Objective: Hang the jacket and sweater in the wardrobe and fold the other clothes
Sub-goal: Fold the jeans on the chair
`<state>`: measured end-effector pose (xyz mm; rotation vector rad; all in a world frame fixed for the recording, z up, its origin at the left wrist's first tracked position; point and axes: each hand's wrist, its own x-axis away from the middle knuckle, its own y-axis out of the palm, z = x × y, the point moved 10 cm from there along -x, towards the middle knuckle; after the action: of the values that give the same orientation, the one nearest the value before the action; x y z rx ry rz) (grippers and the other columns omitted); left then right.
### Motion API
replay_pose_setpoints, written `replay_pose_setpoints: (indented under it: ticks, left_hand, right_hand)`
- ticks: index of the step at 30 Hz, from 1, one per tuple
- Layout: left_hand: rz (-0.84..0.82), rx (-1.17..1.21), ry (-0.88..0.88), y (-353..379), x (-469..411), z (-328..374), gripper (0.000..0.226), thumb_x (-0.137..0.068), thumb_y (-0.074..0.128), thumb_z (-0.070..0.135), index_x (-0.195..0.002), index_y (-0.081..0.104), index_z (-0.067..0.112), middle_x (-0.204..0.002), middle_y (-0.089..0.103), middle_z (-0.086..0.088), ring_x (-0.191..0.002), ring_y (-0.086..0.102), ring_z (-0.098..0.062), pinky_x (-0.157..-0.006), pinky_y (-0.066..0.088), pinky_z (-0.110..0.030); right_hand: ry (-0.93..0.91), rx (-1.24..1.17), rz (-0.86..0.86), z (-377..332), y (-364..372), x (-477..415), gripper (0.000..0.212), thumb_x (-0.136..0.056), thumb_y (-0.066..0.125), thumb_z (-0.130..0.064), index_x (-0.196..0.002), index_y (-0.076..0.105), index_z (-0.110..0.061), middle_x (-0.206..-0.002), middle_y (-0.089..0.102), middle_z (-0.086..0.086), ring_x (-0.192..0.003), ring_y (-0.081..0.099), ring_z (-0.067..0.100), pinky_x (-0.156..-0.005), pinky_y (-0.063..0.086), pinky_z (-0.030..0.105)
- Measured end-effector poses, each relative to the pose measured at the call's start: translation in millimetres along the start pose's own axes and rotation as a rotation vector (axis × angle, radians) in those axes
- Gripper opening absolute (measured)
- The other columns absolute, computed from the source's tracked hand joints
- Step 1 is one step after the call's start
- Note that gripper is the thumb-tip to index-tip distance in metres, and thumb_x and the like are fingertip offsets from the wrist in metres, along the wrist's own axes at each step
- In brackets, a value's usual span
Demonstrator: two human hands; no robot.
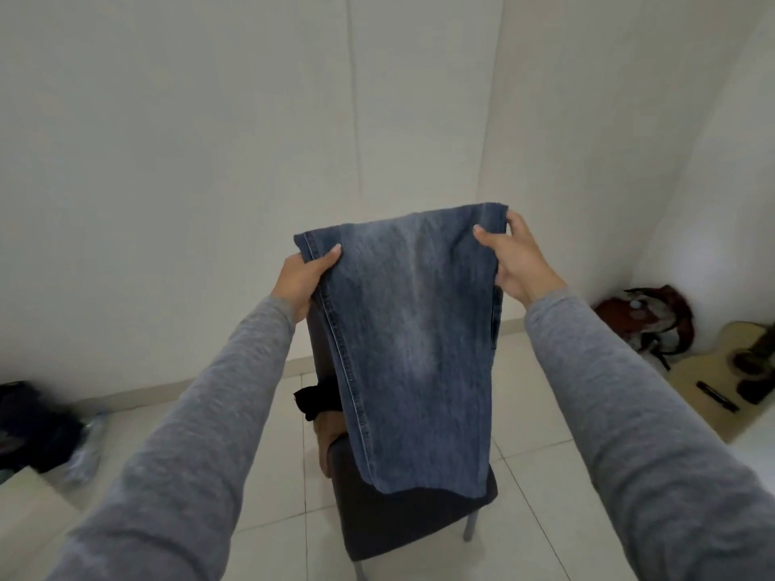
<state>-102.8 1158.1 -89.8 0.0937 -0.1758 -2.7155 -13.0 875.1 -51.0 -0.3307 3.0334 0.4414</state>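
A pair of faded blue jeans (pixel 413 341) hangs in the air in front of me, folded over at the top. My left hand (pixel 304 283) pinches its upper left edge, thumb on the front. At the upper right corner my right hand (pixel 518 262) grips the fabric with thumb in front and fingers behind. The lower end of the jeans hangs over the seat of a dark chair (pixel 402 526). A black garment (pixel 312 402) and something brown (pixel 329 438) lie on the chair behind the jeans, mostly hidden.
White walls stand close ahead and to the right. A dark pile of clothes (pixel 31 425) lies on the floor at left. At right sit a red-brown bag (pixel 648 318) and a guitar (pixel 713 392) with a black marker on it. The floor is pale tile.
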Motion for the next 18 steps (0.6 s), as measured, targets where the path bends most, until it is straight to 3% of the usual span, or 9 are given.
replay_pose_setpoints:
  ticks: [2,5,8,12,15,18]
  left_hand:
    - [0.098,-0.041,-0.078,-8.3,-18.5,-17.7,0.02,-0.084,0.07,0.018,-0.095,0.065,0.002,-0.098,0.068,-0.013,-0.081,0.067,-0.023,-0.062,0.055,-0.028]
    - [0.175,0.092,-0.17,-12.1,-36.6,-40.8,0.032,-0.079,0.075,0.02,-0.101,0.064,-0.002,-0.099,0.068,-0.012,-0.087,0.065,-0.023,-0.076,0.055,-0.032]
    - [0.019,0.177,-0.04,14.0,-58.5,-38.2,0.018,-0.085,0.069,0.023,-0.094,0.065,0.008,-0.093,0.067,-0.006,-0.09,0.062,-0.021,-0.084,0.051,-0.033]
    - [-0.279,0.103,0.069,55.6,-98.3,-35.2,0.033,-0.09,0.061,0.017,-0.122,0.055,0.01,-0.12,0.062,-0.01,-0.107,0.061,-0.023,-0.089,0.052,-0.038]
    - [-0.305,0.001,-0.024,72.9,-129.8,-50.7,0.031,-0.091,0.059,0.011,-0.122,0.054,0.011,-0.114,0.064,-0.009,-0.103,0.063,-0.024,-0.079,0.055,-0.038]
    - [-0.24,-0.093,-0.049,85.8,-168.2,-59.2,0.016,-0.092,0.058,0.01,-0.105,0.062,0.002,-0.095,0.066,-0.01,-0.092,0.063,-0.025,-0.082,0.052,-0.035]
  right_hand:
    - [0.068,0.104,0.122,11.7,-16.0,-6.9,0.022,-0.087,0.064,-0.004,-0.108,0.056,-0.005,-0.103,0.064,0.014,-0.089,0.063,0.024,-0.07,0.057,0.029]
    - [0.154,0.18,0.281,29.4,-42.3,-15.4,0.022,-0.081,0.073,-0.008,-0.097,0.063,0.003,-0.083,0.063,0.008,-0.072,0.062,0.015,-0.054,0.052,0.018]
    - [0.16,0.041,0.36,42.8,-61.2,-30.4,0.023,-0.079,0.075,-0.011,-0.096,0.066,0.001,-0.086,0.066,0.008,-0.071,0.062,0.014,-0.058,0.054,0.018]
    - [0.122,-0.072,0.439,53.8,-81.8,-65.9,0.007,-0.082,0.071,-0.012,-0.082,0.065,-0.007,-0.084,0.065,0.004,-0.075,0.06,0.015,-0.066,0.053,0.025]
    - [0.167,-0.071,0.489,68.3,-97.5,-87.1,0.005,-0.083,0.065,-0.007,-0.086,0.063,-0.01,-0.087,0.063,0.003,-0.081,0.059,0.019,-0.069,0.05,0.03]
    - [0.182,0.019,0.555,73.1,-118.1,-105.9,0.005,-0.08,0.068,-0.006,-0.081,0.063,-0.007,-0.084,0.065,0.006,-0.084,0.062,0.022,-0.066,0.052,0.03]
